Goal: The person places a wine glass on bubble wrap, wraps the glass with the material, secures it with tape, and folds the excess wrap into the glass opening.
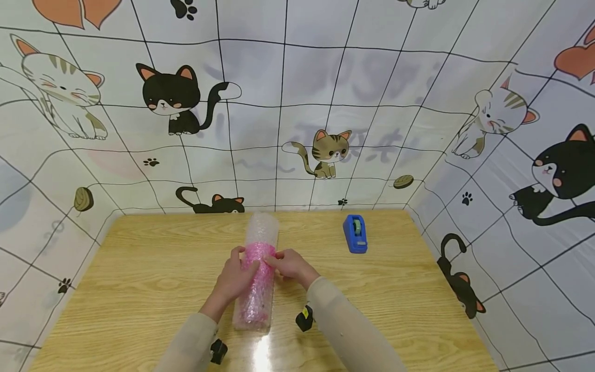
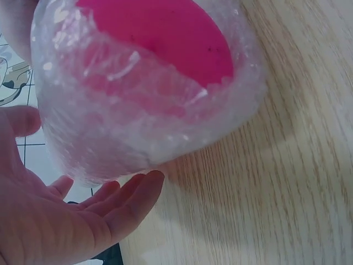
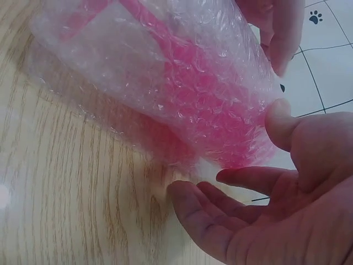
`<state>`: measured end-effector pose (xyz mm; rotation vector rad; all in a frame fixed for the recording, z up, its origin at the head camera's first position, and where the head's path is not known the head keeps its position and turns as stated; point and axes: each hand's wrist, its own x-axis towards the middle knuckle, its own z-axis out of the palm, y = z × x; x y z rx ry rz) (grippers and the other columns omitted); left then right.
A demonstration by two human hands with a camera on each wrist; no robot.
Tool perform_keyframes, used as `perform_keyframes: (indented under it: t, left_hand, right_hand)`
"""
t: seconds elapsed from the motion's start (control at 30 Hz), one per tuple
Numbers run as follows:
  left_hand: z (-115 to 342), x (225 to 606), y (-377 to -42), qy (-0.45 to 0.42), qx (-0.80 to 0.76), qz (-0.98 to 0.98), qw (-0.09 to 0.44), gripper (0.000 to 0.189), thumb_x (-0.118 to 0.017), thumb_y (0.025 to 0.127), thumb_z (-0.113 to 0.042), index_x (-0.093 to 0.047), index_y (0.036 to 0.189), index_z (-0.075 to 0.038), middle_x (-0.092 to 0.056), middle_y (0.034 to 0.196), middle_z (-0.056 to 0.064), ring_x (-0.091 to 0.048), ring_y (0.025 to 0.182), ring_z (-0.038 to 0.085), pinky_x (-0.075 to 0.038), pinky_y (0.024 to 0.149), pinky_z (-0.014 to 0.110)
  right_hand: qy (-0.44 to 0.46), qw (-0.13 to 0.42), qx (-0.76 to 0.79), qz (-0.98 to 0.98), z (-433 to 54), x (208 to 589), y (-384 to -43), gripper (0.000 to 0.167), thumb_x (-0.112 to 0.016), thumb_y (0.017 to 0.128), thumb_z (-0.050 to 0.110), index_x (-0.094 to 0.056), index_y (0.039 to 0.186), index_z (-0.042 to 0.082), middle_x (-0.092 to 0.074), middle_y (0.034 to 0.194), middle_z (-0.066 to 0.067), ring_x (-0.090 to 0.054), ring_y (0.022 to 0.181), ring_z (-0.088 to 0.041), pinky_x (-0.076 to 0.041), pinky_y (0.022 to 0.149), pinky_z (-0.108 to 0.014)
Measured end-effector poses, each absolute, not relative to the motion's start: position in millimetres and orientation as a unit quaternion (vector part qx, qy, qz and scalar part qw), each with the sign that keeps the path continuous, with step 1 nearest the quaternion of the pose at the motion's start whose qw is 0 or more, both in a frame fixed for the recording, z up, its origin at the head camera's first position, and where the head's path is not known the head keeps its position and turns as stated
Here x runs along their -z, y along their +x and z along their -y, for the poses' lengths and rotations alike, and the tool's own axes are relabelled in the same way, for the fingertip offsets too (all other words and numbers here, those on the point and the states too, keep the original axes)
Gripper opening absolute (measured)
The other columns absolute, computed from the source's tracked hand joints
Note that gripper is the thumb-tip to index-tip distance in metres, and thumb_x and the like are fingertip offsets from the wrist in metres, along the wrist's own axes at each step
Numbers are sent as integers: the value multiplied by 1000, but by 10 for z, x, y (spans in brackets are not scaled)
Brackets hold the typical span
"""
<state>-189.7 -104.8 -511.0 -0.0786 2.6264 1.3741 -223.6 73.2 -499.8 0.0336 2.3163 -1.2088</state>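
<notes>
Although bubble wrap (image 1: 262, 227) clouds the pink object (image 2: 171, 38) inside and both sleeves (image 1: 350, 325) are cut off, we see the left hand (image 1: 236, 276) and right hand (image 1: 292, 264) grasping the bundle (image 1: 254, 302) from either side, thumbs uppermost, mid-table (image 1: 162, 268), its long axis pointing away from us, far end slightly rightward.

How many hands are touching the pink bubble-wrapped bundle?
2: the left hand on the left of the bundle, the right hand on its right. None looks hidden.
</notes>
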Motion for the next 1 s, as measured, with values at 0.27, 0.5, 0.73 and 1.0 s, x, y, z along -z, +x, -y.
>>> perform_keyframes:
  t: [0.27, 0.5, 0.73, 1.0]
  left_hand:
    - [1058, 5090, -1899, -25, -488, -867, 97, 61, -58, 93, -33, -32, 141, -5, -52, 131, 27, -62, 110, 36, -54, 85, 47]
    - [1058, 5095, -1911, -37, -483, -869, 102, 67, -63, 90, -37, -32, 142, -6, -52, 128, 24, -61, 106, 33, -55, 83, 45]
    - [1035, 5110, -1924, -42, -472, -874, 103, 71, -66, 89, -41, -32, 141, -7, -49, 127, 23, -60, 104, 33, -55, 81, 45]
    - [1027, 5095, -1916, -47, -465, -877, 106, 73, -66, 88, -42, -31, 142, -7, -48, 128, 24, -60, 105, 35, -55, 80, 46]
  right_hand:
    - [-2, 266, 453, -851, -741, 5055, -2251, 52, -53, 98, 44, -59, 131, 3, -52, 75, -8, -54, 69, -22, -54, 76, -44]
    - [18, 246, 467, -849, -745, 5042, -2255, 39, -58, 97, 38, -65, 107, 1, -54, 81, -7, -50, 75, -18, -44, 68, -31]
    - [43, 263, 492, -829, -766, 5047, -2251, 41, -59, 96, 37, -56, 115, 1, -60, 99, -12, -57, 88, -25, -52, 83, -40]
    - [67, 304, 544, -779, -778, 5112, -2237, 47, -57, 96, 43, -46, 123, 7, -60, 106, -13, -63, 98, -34, -56, 87, -49]
